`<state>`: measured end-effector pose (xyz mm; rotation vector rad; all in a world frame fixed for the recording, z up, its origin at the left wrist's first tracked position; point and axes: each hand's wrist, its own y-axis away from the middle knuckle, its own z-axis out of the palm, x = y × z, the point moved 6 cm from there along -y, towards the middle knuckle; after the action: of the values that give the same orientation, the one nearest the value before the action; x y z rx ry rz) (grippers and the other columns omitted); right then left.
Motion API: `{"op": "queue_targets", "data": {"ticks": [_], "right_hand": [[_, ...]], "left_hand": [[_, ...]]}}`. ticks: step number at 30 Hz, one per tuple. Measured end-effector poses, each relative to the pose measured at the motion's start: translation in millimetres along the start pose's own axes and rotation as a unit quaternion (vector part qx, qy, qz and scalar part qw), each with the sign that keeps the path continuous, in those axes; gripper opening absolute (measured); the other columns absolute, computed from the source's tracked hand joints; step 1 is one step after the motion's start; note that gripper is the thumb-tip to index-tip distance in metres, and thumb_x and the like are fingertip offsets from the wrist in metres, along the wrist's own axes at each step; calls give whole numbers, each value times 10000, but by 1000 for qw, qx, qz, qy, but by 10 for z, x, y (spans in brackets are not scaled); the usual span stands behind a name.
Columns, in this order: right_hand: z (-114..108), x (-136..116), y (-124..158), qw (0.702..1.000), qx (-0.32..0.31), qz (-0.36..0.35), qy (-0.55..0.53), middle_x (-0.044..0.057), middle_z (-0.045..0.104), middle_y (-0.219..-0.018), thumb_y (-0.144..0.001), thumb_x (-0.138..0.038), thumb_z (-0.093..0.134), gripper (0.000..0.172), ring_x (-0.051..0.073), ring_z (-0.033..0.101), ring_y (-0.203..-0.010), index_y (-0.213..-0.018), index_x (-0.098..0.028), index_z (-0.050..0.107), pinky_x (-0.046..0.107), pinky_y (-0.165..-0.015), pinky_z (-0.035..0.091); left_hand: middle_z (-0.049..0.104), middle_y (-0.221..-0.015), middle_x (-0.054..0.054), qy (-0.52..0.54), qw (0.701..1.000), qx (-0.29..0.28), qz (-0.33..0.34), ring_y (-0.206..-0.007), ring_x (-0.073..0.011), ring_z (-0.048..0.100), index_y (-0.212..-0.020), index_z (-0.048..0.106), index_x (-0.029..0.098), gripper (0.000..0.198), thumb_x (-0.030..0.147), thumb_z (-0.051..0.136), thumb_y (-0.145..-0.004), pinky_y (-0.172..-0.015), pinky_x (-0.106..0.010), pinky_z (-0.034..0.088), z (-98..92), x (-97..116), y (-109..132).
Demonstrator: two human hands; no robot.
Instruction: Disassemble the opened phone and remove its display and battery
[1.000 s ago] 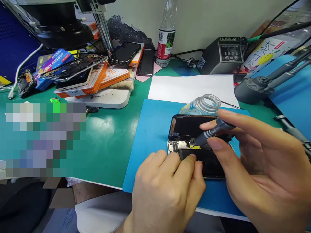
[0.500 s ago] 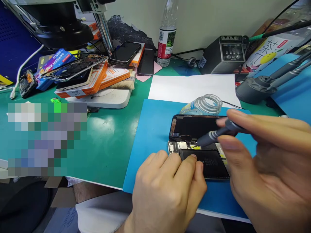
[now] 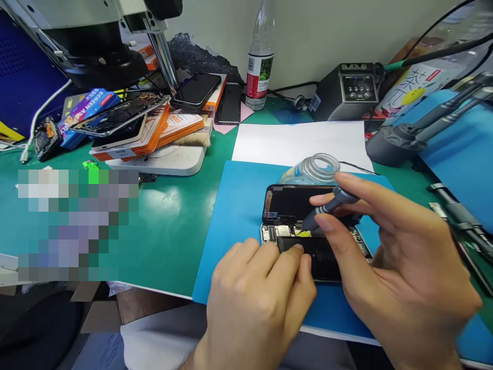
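way open over green tabletop left of blue mat, jar barring space behind phone

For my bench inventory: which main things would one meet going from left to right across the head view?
Blue-and-purple printed box, clear plastic bottle with printed label, opened, mostly black rectangular phone, dark grey round tool holder.

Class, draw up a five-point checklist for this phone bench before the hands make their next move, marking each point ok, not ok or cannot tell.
1. Phone lying on the blue mat: ok.
2. Screen folded open, board exposed: ok.
3. Left hand resting fingers on the battery: ok.
4. Screwdriver gripped in the right hand: ok, between thumb and fingers.
5. Screwdriver tip seated in a screw: cannot tell, too small to see.
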<state>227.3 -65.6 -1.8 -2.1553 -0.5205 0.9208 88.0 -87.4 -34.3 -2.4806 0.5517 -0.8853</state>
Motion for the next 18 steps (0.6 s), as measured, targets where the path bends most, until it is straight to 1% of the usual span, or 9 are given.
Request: {"op": "queue_targets", "data": {"ticks": [3, 5, 7, 8, 10, 11, 13, 15, 18], "right_hand": [[-188, 22, -68, 990, 118, 41, -62, -4, 758, -1143, -869, -57, 767, 560, 216, 737, -935, -1340, -357, 722, 434, -852, 625], [-448, 121, -80, 964, 236, 80, -91, 8, 728, -1151, -901, -86, 716, 472, 203, 717, -881, -1284, -361, 739, 425, -776, 628], [-720, 275, -64, 947, 290, 122, -65, 26, 703, -1150, -945, -141, 651, 430, 187, 688, -850, -1312, -354, 724, 392, -716, 608], [-830, 369, -57, 951, 272, 146, -28, 33, 707, -1096, -968, -177, 630, 417, 187, 677, -836, -1339, -346, 718, 380, -703, 590], [-947, 611, -18, 963, 145, 210, 81, 36, 735, -1044, -1013, -277, 604, 422, 203, 682, -814, -1423, -354, 676, 372, -665, 548], [-965, 729, 28, 962, 67, 227, 136, 35, 754, -1070, -1017, -314, 608, 454, 229, 705, -864, -1467, -364, 638, 392, -699, 556], [-956, 879, 136, 957, -46, 192, 211, 66, 766, -1121, -1026, -336, 587, 484, 292, 713, -1005, -1509, -298, 598, 483, -876, 572], [-910, 942, 238, 952, -100, 139, 252, 103, 755, -1162, -1061, -330, 507, 398, 325, 689, -1087, -1415, -232, 661, 521, -968, 551], [-856, 946, 327, 947, -111, 98, 285, 116, 741, -1150, -1075, -303, 452, 359, 328, 667, -1074, -1338, -210, 679, 524, -962, 546]], "left_hand": [[644, -700, 13, 12, 1000, -11, -1, -644, -193, 489, -889, 754, 211, 252, 211, 576, -1067, -642, -387, 341, 23, 13, -1], [617, -678, 18, 19, 1000, -17, -6, -636, -185, 480, -862, 742, 212, 262, 205, 579, -1067, -646, -378, 340, 24, 22, 9], [634, -708, 18, 43, 999, -20, -20, -660, -178, 505, -905, 748, 224, 248, 227, 570, -1078, -658, -357, 358, -20, 16, 15], [658, -745, 14, 65, 997, -19, -40, -687, -175, 535, -933, 746, 234, 251, 254, 552, -1090, -669, -341, 378, -68, -7, 10], [707, -855, 1, 124, 985, -12, -116, -774, -174, 613, -986, 721, 248, 280, 355, 497, -1116, -695, -307, 431, -197, -110, -25], [725, -927, -13, 131, 975, 7, -181, -821, -181, 644, -1033, 694, 246, 305, 421, 461, -1124, -704, -299, 453, -284, -201, -47], [722, -1144, -61, 95, 963, 17, -251, -978, -227, 674, -1282, 622, 248, 417, 587, 496, -1074, -757, -317, 490, -420, -324, -134], [673, -1351, -103, 61, 961, -35, -268, -1173, -286, 656, -1496, 516, 261, 601, 667, 443, -1060, -890, -374, 505, -412, -392, -260], [731, -1224, -87, 71, 960, -129, -237, -1159, -306, 658, -1380, 630, 268, 579, 679, 368, -1068, -942, -399, 495, -216, -428, -416]]}}
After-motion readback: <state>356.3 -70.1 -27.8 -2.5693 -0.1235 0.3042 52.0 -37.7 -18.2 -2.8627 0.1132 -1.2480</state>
